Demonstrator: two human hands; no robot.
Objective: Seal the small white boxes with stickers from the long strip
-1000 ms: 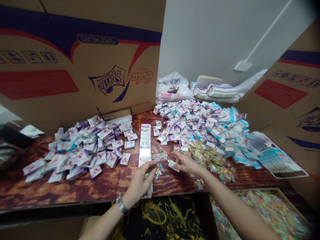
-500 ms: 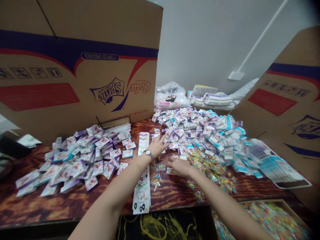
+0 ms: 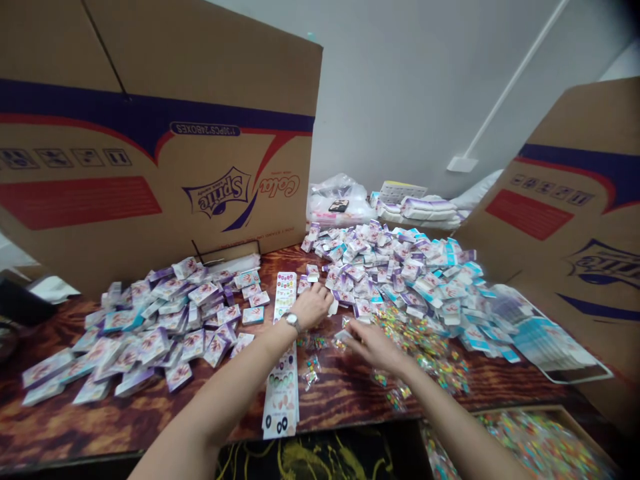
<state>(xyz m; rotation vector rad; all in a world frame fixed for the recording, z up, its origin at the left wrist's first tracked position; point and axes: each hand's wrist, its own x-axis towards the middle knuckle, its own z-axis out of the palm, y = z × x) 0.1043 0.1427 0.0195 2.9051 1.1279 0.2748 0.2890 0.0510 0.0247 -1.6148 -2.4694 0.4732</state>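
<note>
My left hand, with a watch on its wrist, is closed at the near edge of a pile of small printed boxes. A small white box shows at its fingertips, mostly covered by the hand. To its right, my right hand pinches a small clear packet; its contents are hard to make out. Beside that hand lies a heap of clear packets of colourful candy. A few more candy packets lie below my left hand. Long sticker strips lie under my left wrist.
Another pile of small boxes covers the table's left side. Large cartons stand behind it and at right. Flat unfolded boxes lie at right. Below the table edge is an open carton of candy packets. Plastic bags sit by the wall.
My left hand has gone from spread fingers at the box pile to closed, with a small white box at its fingertips. My right hand has lifted slightly, its fingers pinching a packet.
</note>
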